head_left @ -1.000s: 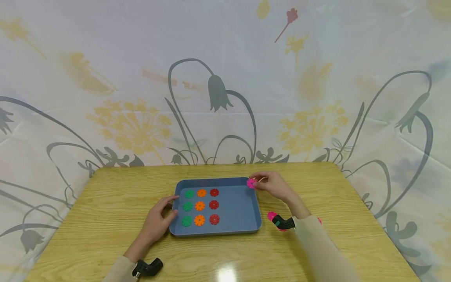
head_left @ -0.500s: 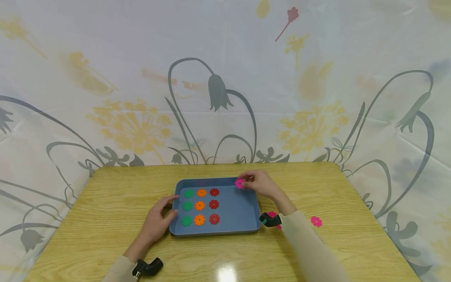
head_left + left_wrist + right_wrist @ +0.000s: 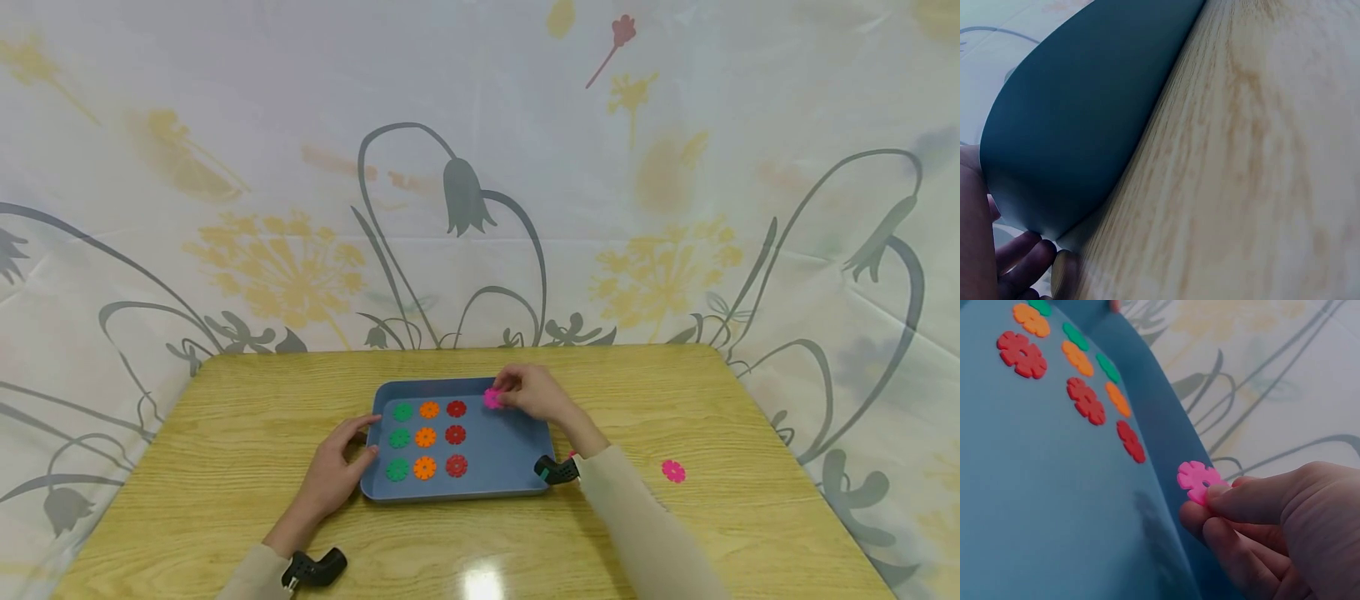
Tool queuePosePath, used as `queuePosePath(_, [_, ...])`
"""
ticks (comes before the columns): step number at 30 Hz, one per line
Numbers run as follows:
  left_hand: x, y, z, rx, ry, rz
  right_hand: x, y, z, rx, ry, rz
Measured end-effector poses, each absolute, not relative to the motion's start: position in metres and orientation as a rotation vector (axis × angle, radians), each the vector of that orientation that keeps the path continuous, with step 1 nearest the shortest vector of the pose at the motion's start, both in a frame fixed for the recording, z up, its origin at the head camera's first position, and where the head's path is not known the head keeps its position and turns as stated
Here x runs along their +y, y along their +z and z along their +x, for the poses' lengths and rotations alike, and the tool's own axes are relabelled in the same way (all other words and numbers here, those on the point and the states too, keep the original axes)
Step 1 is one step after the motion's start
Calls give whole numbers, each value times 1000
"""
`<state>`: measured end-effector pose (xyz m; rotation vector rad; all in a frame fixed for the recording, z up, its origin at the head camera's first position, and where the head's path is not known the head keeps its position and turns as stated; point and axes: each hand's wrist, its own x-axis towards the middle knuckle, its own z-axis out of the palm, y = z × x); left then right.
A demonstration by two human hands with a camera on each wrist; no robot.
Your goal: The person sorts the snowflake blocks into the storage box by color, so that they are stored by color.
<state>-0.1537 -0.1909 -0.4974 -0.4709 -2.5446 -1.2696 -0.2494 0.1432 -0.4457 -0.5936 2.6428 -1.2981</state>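
A blue tray (image 3: 504, 460) lies on the table, its left end gripped by my left hand (image 3: 333, 467). In the left wrist view, the fingers (image 3: 1029, 259) curl against the tray's outer wall (image 3: 1079, 112). Over the tray's far side, my right hand (image 3: 536, 395) pinches a pink snowflake disc (image 3: 492, 398) between thumb and fingers. The right wrist view shows this pink disc (image 3: 1194, 480) raised above the tray floor, with a shadow below. To its left lie three columns of discs: green (image 3: 400, 437), orange (image 3: 425, 437) and red (image 3: 455, 435).
Right of the tray, a pink disc (image 3: 673, 471) lies on the wooden table (image 3: 750, 517). Another pink piece (image 3: 572, 455) is mostly hidden behind the right wrist's camera (image 3: 557, 470). A patterned curtain (image 3: 480, 183) hangs behind the table.
My right hand has carried the pink disc leftward, from the tray's far right corner towards the red column. The pink disc on the table has become uncovered. My left hand stays put.
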Motion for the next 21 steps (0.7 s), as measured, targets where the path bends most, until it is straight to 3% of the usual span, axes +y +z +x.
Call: queuePosePath(21, [-192, -500, -156, -2538, -1227, -473, 123, -458, -251, 2783, -1074, -622])
